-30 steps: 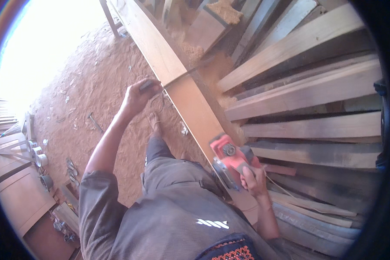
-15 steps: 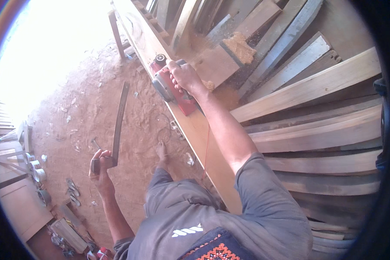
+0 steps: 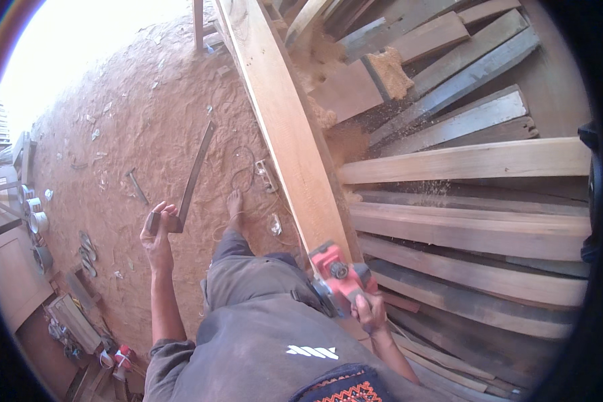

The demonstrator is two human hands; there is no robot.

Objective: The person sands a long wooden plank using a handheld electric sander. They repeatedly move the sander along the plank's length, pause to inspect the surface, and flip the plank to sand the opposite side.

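Note:
My right hand is wrapped round the rear handle of a red electric planer. The planer rests on the near end of a long pale plank, close against my right side. Out to the left, over the dirt floor, my left hand is closed on the stock of a try square. The square's long dark blade points up and away, apart from the plank. The planer's sole is hidden from above.
Many boards lie side by side right of the plank, with wood shavings among them. A hammer, a power strip with a cord and a pair of sandals lie on the dirt floor. Cans stand at left.
My right hand has drawn the planer back along the plank from its far part to the near end beside me. The left hand still holds the square, slightly lower in view.

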